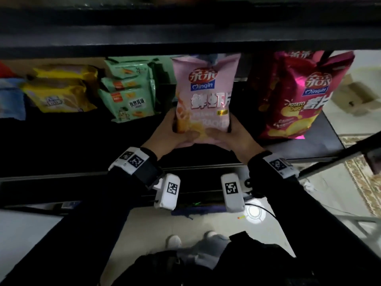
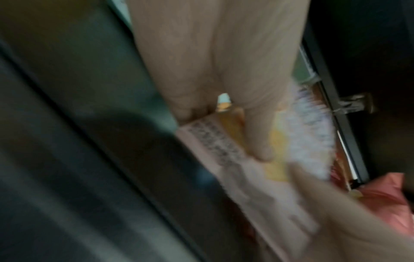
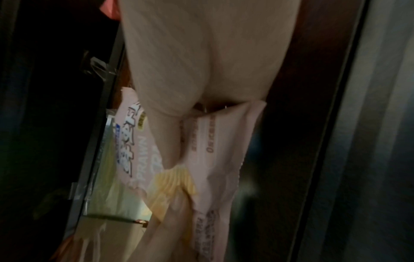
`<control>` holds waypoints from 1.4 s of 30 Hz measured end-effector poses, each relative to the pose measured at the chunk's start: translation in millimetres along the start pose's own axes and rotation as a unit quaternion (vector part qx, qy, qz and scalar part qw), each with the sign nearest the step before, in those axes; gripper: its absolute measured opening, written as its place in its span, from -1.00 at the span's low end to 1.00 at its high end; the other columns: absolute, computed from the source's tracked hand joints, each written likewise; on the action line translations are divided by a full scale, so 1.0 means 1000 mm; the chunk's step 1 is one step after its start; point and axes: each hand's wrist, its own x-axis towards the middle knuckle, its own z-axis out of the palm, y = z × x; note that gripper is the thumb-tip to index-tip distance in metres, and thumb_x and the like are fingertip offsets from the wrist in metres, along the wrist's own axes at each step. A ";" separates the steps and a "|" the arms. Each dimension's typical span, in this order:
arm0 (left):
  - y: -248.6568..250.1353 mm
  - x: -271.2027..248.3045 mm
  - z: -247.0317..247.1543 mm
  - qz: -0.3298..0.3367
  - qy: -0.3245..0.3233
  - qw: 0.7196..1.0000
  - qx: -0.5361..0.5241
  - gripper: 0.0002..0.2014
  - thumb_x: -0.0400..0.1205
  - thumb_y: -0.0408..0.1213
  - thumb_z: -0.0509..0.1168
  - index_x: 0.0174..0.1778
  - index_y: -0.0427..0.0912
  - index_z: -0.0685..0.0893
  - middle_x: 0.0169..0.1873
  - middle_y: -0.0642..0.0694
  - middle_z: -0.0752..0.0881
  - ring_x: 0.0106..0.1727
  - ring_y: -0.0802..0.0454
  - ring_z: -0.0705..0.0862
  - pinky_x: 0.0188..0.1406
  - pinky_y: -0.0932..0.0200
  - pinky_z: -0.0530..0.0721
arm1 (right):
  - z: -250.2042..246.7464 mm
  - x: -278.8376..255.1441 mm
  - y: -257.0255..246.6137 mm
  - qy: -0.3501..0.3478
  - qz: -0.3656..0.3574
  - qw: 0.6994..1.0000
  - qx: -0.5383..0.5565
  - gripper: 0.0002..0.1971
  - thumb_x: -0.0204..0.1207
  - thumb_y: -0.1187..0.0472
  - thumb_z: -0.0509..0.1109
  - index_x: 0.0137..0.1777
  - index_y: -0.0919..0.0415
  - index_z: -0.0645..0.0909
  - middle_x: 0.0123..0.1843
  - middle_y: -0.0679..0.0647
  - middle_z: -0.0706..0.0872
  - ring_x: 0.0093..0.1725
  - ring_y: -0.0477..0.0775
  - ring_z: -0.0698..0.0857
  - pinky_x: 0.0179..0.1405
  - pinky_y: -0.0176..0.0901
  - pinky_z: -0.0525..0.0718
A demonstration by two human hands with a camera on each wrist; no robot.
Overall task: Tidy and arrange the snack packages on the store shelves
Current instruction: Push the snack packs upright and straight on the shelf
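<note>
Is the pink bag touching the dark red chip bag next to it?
Apart. The head view shows a dark gap of shelf between the pink bag and the dark red chip bag.

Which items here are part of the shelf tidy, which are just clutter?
Job: pink bag held by left hand and right hand; magenta bag; green packs; yellow packs.
Clutter: cardboard box; rug.
</note>
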 end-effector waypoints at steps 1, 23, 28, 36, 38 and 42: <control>0.000 -0.003 -0.003 0.007 -0.003 1.000 0.001 -0.23 0.37 -0.22 0.59 0.46 0.05 0.38 0.21 0.19 0.64 0.20 0.37 0.62 0.18 0.44 0.62 | -0.001 -0.003 -0.001 -0.014 0.005 1.000 0.026 -0.42 0.46 0.29 0.51 0.47 0.21 0.43 0.30 0.13 0.69 0.30 0.07 0.67 0.28 -0.06 0.64; 0.029 -0.007 -0.001 0.031 0.043 0.983 -0.177 -0.60 0.28 -0.11 0.61 0.04 0.00 0.77 -0.02 -0.06 0.84 -0.01 -0.11 0.78 -0.08 0.01 0.76 | 0.020 0.002 -0.025 -0.099 -0.032 0.988 0.117 -0.49 0.46 0.44 0.44 0.37 0.12 0.45 0.23 0.05 0.72 0.24 0.00 0.71 0.16 -0.17 0.67; 0.028 -0.007 0.002 0.044 0.015 0.972 -0.231 -0.57 0.36 -0.39 0.57 0.14 -0.18 0.70 0.03 -0.15 0.82 0.08 -0.12 0.77 0.10 -0.02 0.72 | 0.014 0.008 -0.044 -0.087 -0.030 0.980 0.174 -0.54 0.49 0.25 0.44 0.39 0.17 0.46 0.25 0.16 0.72 0.22 0.11 0.73 0.13 -0.05 0.71; 0.054 -0.005 -0.013 0.059 0.027 0.958 -0.279 -0.73 0.53 -0.37 0.42 0.15 -0.18 0.66 -0.03 -0.12 0.84 0.02 -0.07 0.81 -0.06 0.07 0.76 | 0.018 0.014 -0.053 -0.054 -0.057 0.982 0.173 -0.63 0.51 0.39 0.42 0.31 0.33 0.51 0.09 0.22 0.76 0.05 0.17 0.77 -0.01 0.01 0.72; 0.058 -0.005 -0.012 0.070 0.069 0.956 -0.276 -0.68 0.55 -0.44 0.40 0.23 -0.33 0.64 0.01 -0.22 0.82 0.03 -0.13 0.80 -0.05 0.06 0.75 | 0.017 0.017 -0.060 -0.083 -0.065 0.980 0.171 -0.60 0.46 0.35 0.47 0.28 0.21 0.51 0.10 0.16 0.78 0.09 0.14 0.77 0.00 -0.05 0.72; 0.066 -0.002 -0.006 0.079 0.073 0.957 -0.268 -0.60 0.53 -0.55 0.39 0.30 -0.46 0.57 0.01 -0.27 0.80 0.04 -0.17 0.79 -0.03 0.03 0.75 | 0.015 0.022 -0.072 -0.046 -0.091 0.973 0.207 -0.76 0.51 0.28 0.44 0.17 0.21 0.61 0.03 0.18 0.81 0.03 0.19 0.79 -0.03 -0.01 0.73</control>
